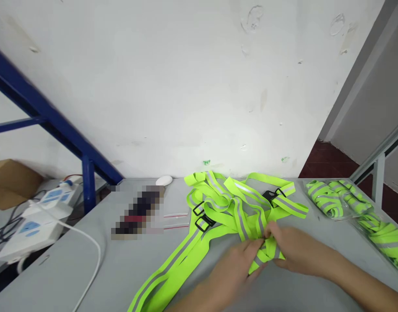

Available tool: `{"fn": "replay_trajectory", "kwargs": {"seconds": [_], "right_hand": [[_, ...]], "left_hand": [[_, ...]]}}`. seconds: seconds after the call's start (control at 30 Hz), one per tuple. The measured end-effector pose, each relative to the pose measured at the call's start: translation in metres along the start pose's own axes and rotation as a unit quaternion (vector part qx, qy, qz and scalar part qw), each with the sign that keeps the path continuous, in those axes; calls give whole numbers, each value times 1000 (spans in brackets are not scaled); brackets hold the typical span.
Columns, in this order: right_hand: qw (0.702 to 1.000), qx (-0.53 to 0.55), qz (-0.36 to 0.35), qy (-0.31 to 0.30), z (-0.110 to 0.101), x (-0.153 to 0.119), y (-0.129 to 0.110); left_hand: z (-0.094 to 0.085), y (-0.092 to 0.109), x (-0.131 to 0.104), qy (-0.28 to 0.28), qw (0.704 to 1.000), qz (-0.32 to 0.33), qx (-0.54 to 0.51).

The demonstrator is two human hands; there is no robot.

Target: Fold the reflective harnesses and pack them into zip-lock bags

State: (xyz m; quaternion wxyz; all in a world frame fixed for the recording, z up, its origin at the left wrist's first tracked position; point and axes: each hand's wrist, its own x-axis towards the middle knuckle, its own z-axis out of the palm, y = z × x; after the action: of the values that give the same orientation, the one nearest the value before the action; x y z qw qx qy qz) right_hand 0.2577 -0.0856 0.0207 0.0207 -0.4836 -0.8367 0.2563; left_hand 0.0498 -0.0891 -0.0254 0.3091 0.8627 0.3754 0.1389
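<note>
Both hands grip a folded bundle of neon yellow-green reflective strap [269,250] low over the grey table. My left hand [233,268] pinches its left side, a little blurred. With fingers closed, my right hand [291,248] holds the right side. From this bundle the strap runs into a loose tangle of the same webbing [231,203], which has a grey reflective stripe down its middle. Black plastic buckles [203,222] sit on the tangle's left, and a black clip [270,196] on its right. Two long strap ends [173,273] trail toward the table's near edge.
Clear bags of rolled straps [331,199] lie along the right side. Small zip bags [176,221], a pixelated object [138,212] and a white oval item [164,180] lie left of the tangle. Farther left are power strips [39,225], a white cable [96,247] and a blue frame [88,182].
</note>
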Motion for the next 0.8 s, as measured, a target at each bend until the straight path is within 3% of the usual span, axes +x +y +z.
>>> {"fn": "replay_trajectory", "kwargs": {"seconds": [0.17, 0.33, 0.5, 0.63, 0.8], "right_hand": [[990, 103, 31, 89, -11, 6, 3], [952, 221, 31, 211, 10, 11, 19], [942, 248, 90, 205, 39, 19, 13], [942, 249, 113, 195, 45, 27, 7], [935, 254, 136, 205, 48, 36, 9]], "left_hand": [[-15, 8, 10, 61, 985, -39, -158], [-22, 6, 13, 36, 919, -89, -382], [-8, -5, 14, 123, 925, -107, -344], [4, -6, 19, 152, 914, -101, -363], [16, 1, 25, 219, 889, -155, -370]]}}
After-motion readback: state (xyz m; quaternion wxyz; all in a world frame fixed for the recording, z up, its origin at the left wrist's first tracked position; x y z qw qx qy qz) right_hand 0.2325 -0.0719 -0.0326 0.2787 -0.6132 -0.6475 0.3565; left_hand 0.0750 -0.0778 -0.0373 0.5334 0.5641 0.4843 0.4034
